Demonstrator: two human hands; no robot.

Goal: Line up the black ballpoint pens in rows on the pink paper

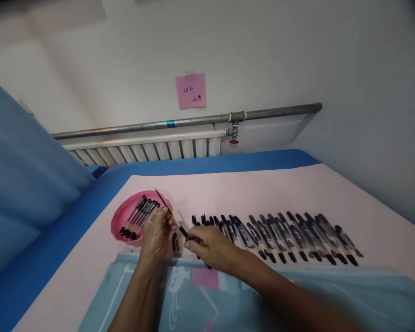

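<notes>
My left hand [159,228] is closed in a pinch on a thin dark pen refill [162,198], which slants up to the left with a yellowish bit near the fingers. My right hand [209,244] grips a black pen part [183,231] in line with the refill's lower end; whether the two are joined I cannot tell. Below and between the hands lies a small black pen cap [175,242]. Beside my left hand, a pink dish [115,221] holds several black pens [141,214]. To the right of my right hand, loose pen parts [297,235] lie in a long row.
Pale pink paper [263,191] covers the blue table [207,165]. A light blue printed cloth [190,304] lies along the near side. Behind are a radiator [159,151], a pipe with a valve [234,131] and a pink note [191,91]. A blue curtain [24,180] hangs at left.
</notes>
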